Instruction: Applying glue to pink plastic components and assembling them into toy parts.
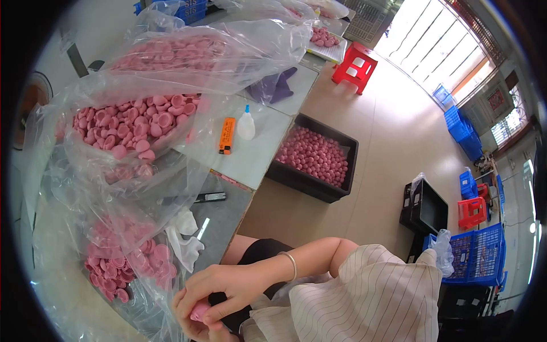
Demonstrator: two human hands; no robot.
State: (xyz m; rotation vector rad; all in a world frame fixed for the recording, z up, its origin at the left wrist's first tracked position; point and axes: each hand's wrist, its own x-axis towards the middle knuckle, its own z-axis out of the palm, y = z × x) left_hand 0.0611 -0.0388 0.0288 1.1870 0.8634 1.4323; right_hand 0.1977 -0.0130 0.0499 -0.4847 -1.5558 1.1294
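At the lower edge, my right hand [228, 288], a bangle on its wrist, has its fingers curled around a small rounded pink plastic piece [199, 310]. Close below it my left hand [199, 332] shows only in part, its fingers closed about the same piece. The hands hide much of that piece, so I cannot tell if it is a half shell or a whole ball. Left of them, loose pink half shells [111, 276] lie on and under clear plastic film. A larger heap of hollow pink shells [137, 122] fills an opened clear bag farther up the table.
On the table [265, 137] are a white squeeze bottle [246, 125], an orange box [227, 135], a black-handled tool [211, 197], a white cloth glove [185, 242] and a purple cloth [273, 86]. A black crate of pink balls [313, 157] stands beside it, near a red stool [354, 65].
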